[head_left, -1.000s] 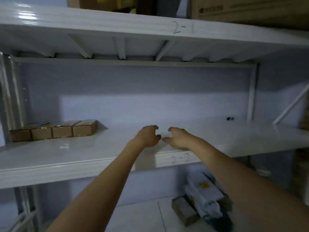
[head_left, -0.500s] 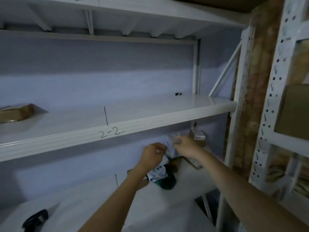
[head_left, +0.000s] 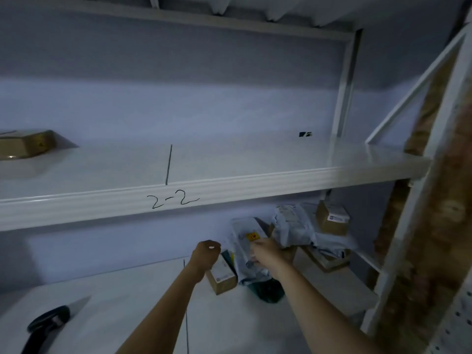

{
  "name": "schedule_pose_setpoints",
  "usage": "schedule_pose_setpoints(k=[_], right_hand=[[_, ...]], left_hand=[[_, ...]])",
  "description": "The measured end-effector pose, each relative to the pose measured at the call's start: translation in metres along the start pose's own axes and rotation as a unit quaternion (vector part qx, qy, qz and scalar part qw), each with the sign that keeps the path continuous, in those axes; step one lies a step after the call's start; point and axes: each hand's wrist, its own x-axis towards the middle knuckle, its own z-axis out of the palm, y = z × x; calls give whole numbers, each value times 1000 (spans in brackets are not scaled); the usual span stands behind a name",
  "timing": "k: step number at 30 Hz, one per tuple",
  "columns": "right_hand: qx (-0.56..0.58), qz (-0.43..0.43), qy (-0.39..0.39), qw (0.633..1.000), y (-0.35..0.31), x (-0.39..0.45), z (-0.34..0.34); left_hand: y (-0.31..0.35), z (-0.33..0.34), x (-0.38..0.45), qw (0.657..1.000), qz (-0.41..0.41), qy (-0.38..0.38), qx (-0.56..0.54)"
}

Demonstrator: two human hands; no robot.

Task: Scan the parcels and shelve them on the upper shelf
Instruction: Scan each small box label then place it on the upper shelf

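A pile of parcels lies on the lower shelf [head_left: 143,297] under the upper shelf [head_left: 229,190] marked "2-2". My right hand [head_left: 268,254] grips a grey plastic mailer [head_left: 245,238] with a yellow sticker, standing on end in the pile. My left hand [head_left: 207,254] hovers just left of it, fingers curled, holding nothing that I can see, above a small brown box [head_left: 222,275]. A black handheld scanner [head_left: 46,325] lies at the lower shelf's front left.
More grey mailers [head_left: 293,226] and a labelled brown box [head_left: 332,218] sit behind the pile. A dark green bag [head_left: 268,290] lies in front. Brown boxes [head_left: 25,145] stand on the upper shelf's left. White rack uprights [head_left: 398,264] rise at the right.
Both hands dropped from the upper shelf to the lower shelf's parcel pile. My view turned right and down. My right hand has taken hold of the grey mailer.
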Motion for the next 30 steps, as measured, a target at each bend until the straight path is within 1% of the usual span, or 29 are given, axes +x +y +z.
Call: schedule_pose_setpoints(k=[3,6,11,15,18,20,25,27,30], right_hand=[[-11,21,4,1000,6,32,21],[-31,18,0,999,10,56,40],[-60,46,-30,997,16,87,64],[-54,69,-88,992,18,142,81],[-74,82,-141,984,46,208,104],[-84,89,-164,979,42,211,111],[-105,110,-184,971,62,246,134],[-110,120,-187,969,51,228,128],[-115,137,-179,968,32,193,116]], left_hand=[[-18,-3,23,998,-54,-2,-32],[-36,-1,52,993,-96,9,-72],[-68,6,82,975,-177,30,-129],[-78,11,101,964,-209,32,-160],[-82,16,114,956,-237,35,-169],[-84,19,120,955,-245,26,-165],[-93,30,145,953,-257,27,-158],[-95,38,150,952,-265,20,-150],[-101,48,155,950,-284,-22,-129]])
